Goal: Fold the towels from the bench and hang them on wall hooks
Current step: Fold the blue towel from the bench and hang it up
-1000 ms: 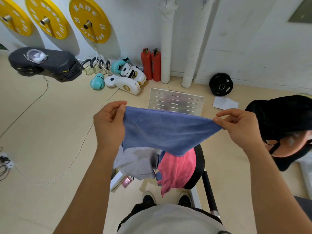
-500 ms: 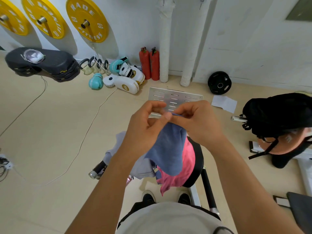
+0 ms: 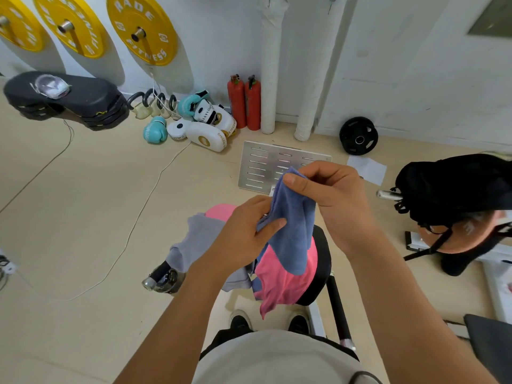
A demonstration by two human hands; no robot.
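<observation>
Two hands grip one blue towel [image 3: 293, 231] above the counter [image 3: 322, 261]. The right hand [image 3: 332, 200] pinches its top edge between thumb and fingers; the left hand [image 3: 243, 236] clasps its side lower down, thumb across the cloth. Beneath it, a pink towel [image 3: 279, 284] and a grey towel [image 3: 194, 245] lie draped over the counter.

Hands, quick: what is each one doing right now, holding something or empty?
Left hand: fingers curled round the blue towel, gripping its lower side.
Right hand: pinching the same blue towel at its top.
</observation>
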